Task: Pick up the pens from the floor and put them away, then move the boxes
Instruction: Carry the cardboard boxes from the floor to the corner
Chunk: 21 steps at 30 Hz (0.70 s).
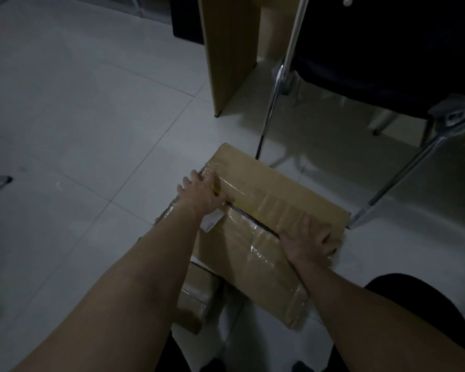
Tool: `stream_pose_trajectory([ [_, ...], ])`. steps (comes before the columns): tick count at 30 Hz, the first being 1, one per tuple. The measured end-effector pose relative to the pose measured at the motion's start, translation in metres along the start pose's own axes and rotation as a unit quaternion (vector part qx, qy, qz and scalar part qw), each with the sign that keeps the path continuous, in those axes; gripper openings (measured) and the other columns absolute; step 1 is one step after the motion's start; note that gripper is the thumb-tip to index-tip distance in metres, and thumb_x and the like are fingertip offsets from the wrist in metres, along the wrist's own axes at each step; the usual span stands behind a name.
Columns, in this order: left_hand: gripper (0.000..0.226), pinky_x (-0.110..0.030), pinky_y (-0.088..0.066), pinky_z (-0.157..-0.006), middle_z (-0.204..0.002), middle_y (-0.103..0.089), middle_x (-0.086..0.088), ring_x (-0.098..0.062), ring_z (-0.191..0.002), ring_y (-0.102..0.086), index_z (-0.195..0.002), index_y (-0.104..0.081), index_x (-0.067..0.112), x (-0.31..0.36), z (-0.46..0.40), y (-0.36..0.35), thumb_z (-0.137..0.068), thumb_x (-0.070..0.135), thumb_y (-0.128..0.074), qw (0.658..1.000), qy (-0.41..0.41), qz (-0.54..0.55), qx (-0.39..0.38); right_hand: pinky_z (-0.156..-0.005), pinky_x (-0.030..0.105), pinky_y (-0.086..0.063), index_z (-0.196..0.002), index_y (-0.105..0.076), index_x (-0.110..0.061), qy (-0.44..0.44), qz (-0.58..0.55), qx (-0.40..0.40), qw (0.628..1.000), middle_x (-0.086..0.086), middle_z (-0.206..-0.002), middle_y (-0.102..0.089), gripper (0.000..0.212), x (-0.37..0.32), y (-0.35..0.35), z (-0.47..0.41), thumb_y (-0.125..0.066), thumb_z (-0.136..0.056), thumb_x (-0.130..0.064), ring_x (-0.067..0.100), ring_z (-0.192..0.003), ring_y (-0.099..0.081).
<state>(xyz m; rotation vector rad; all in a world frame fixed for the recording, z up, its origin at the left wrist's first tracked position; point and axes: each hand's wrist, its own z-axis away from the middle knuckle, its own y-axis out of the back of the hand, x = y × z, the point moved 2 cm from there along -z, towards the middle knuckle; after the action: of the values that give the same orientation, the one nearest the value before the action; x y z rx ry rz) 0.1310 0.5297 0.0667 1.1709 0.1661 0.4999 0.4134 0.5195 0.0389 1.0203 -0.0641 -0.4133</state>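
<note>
A large brown cardboard box [269,200], taped with clear tape, lies on the pale tiled floor in the middle of the head view. My left hand [202,193] grips its far left edge, fingers curled over the side. At the box's right end my right hand [309,244] holds the edge, fingers wrapped over it. A smaller taped box [196,299] sits partly under the large one, near my left forearm. No pens are visible.
A black chair [381,49] with chrome legs [271,103] stands just behind and right of the box. A wooden desk panel [228,49] rises at the back. Open tiled floor [78,116] stretches to the left. My dark-clothed knee [419,304] is at lower right.
</note>
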Motion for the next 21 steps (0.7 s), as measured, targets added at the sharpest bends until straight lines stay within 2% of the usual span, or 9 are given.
stream_pose_trajectory([
  [5,0.100,-0.058,-0.035,-0.101,-0.147,-0.028,-0.019,-0.043,-0.129,-0.035,-0.148,-0.013,0.040,-0.024,0.010,-0.020,-0.069,0.089,-0.046,1.000,0.027,-0.004,0.010,-0.102,0.061,-0.031,-0.143,-0.013,-0.048,0.055,-0.004,0.047,0.997,0.010,-0.151,-0.006,0.080,-0.008,-0.007,-0.006,-0.045,-0.076,-0.077,0.047,-0.132,-0.008],
  [8,0.102,-0.059,-0.035,-0.099,-0.145,-0.030,-0.017,-0.042,-0.129,-0.035,-0.148,-0.016,0.040,-0.037,0.024,-0.025,-0.065,0.092,-0.044,0.997,0.071,0.014,0.019,-0.107,0.060,-0.025,-0.142,-0.012,-0.049,0.113,0.005,0.024,0.993,0.007,-0.149,-0.004,0.080,-0.017,0.004,-0.014,-0.048,-0.076,-0.075,0.047,-0.135,-0.005],
  [13,0.105,-0.058,-0.030,-0.100,-0.146,-0.027,-0.018,-0.043,-0.129,-0.033,-0.148,-0.014,0.040,-0.050,0.048,-0.039,-0.063,0.094,-0.043,0.987,0.150,0.051,0.011,-0.112,0.058,-0.022,-0.152,-0.006,-0.044,0.219,0.051,-0.014,0.974,0.006,-0.159,0.004,0.090,-0.020,0.026,-0.022,-0.052,-0.081,-0.074,0.042,-0.145,0.011],
  [18,0.117,-0.060,-0.029,-0.103,-0.150,-0.020,-0.019,-0.048,-0.133,-0.030,-0.150,-0.002,0.044,-0.058,0.048,-0.037,-0.057,0.095,-0.049,0.982,0.168,0.084,-0.025,-0.108,0.063,-0.025,-0.151,-0.006,-0.050,0.196,0.049,-0.032,0.979,-0.001,-0.158,0.020,0.105,-0.020,0.027,-0.014,-0.057,-0.067,-0.085,0.038,-0.145,0.016],
  [21,0.121,-0.062,-0.033,-0.104,-0.149,-0.018,-0.019,-0.051,-0.132,-0.029,-0.148,0.004,0.048,-0.061,0.047,-0.039,-0.054,0.091,-0.059,0.976,0.158,0.144,-0.042,-0.108,0.058,-0.030,-0.152,-0.004,-0.049,0.169,0.006,-0.051,0.984,0.000,-0.157,0.028,0.112,-0.018,0.033,-0.006,-0.065,-0.064,-0.080,0.038,-0.147,0.004],
])
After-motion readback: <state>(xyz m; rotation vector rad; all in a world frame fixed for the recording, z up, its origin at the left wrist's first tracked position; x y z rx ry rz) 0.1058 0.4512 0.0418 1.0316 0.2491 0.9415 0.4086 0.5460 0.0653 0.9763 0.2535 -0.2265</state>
